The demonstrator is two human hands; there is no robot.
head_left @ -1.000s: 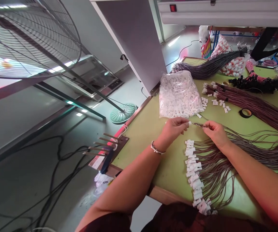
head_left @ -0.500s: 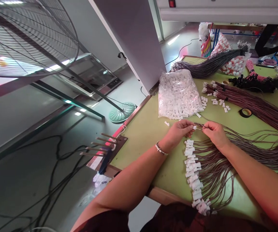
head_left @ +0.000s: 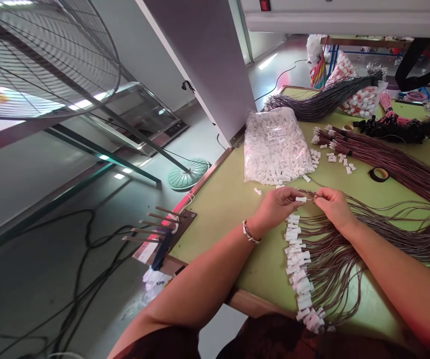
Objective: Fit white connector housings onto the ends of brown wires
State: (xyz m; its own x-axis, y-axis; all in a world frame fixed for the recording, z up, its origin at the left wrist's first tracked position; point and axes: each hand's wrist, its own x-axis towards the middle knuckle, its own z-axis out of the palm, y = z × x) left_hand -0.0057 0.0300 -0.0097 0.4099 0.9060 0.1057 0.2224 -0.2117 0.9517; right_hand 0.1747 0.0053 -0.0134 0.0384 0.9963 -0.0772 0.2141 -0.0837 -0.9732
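A small white connector (head_left: 301, 199) is pinched between the thumb and fingers of my left hand (head_left: 280, 204). Just to its right, my right hand (head_left: 329, 202) pinches a thin wire whose end points at the connector; whether the end is inside it is too small to tell. Below both hands, a column of white connectors (head_left: 300, 269) lies on the green table (head_left: 218, 224), with brown wires (head_left: 334, 259) running off to the right. Beyond my left hand sits a clear bag of white connectors (head_left: 276, 147). One loose connector (head_left: 257, 191) lies left of the fingers.
Black tape (head_left: 379, 174) and brown wire bundles (head_left: 397, 162) lie at the right. Farther back are dark wires (head_left: 323, 99) and a bag of red-and-white parts (head_left: 366, 99). A pegged bracket (head_left: 181, 227) is at the table's left edge; a fan (head_left: 50, 60) stands beyond.
The connector in my left hand has turned and shows more of its length between the fingers. My right hand has barely moved.
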